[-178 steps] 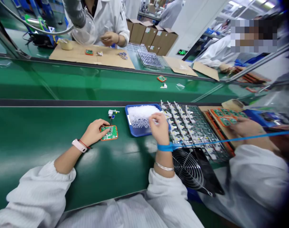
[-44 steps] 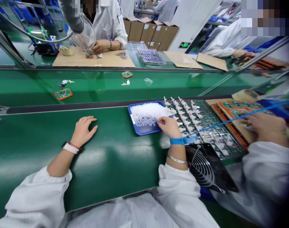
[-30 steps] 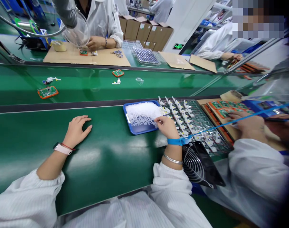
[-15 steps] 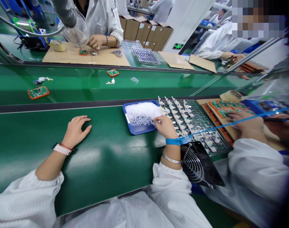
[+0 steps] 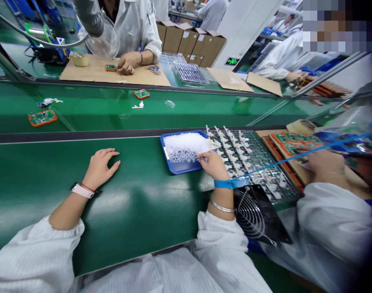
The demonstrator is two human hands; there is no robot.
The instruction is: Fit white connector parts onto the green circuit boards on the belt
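Observation:
My left hand [image 5: 101,167] rests on the green mat [image 5: 137,195], fingers loosely spread, holding nothing. My right hand [image 5: 213,164], with a blue wrist strap [image 5: 230,183], reaches into the near right corner of a blue tray [image 5: 180,167] heaped with small clear plastic parts [image 5: 186,144]. Its fingertips are pinched together among those parts; what they hold is too small to name. Right of the tray lies a rack of white connectors [image 5: 243,156].
A black fan [image 5: 256,215] sits by my right forearm. A co-worker's hand [image 5: 322,165] works on green circuit boards [image 5: 291,140] at the right. On the conveyor belt [image 5: 112,110] lie boards [image 5: 42,117] and small white parts [image 5: 138,106]. Across it, another person works on cardboard.
The circuit board that my left hand held earlier is gone from the mat; boards on the conveyor have drifted left. My right hand stays pinching in the tray.

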